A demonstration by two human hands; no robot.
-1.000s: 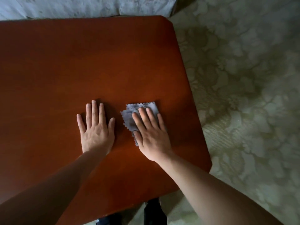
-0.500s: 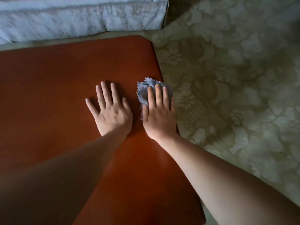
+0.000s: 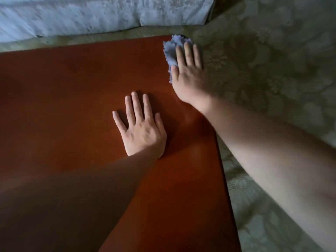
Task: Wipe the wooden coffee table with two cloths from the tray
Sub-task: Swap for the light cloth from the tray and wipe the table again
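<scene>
At the upper right table (image 3: pixel 76 110) corner, a soft, light cloth (image 3: pixel 171 51) is pressed under the flat right hand (image 3: pixel 189 77); it likely bunches easily, so it is best pinned through its middle. The left hand (image 3: pixel 141 131) lies spread.

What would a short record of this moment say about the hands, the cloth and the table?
surface: wooden coffee table, reddish-brown, glossy top
wiper: small grey-blue cloth at the table's far right corner
right side: right hand flat on the cloth, fingers straight
left side: left hand flat on bare wood, no cloth showing under it
not in view: tray, second cloth
surroundings: patterned carpet; pale cushioned seat beyond the table
</scene>
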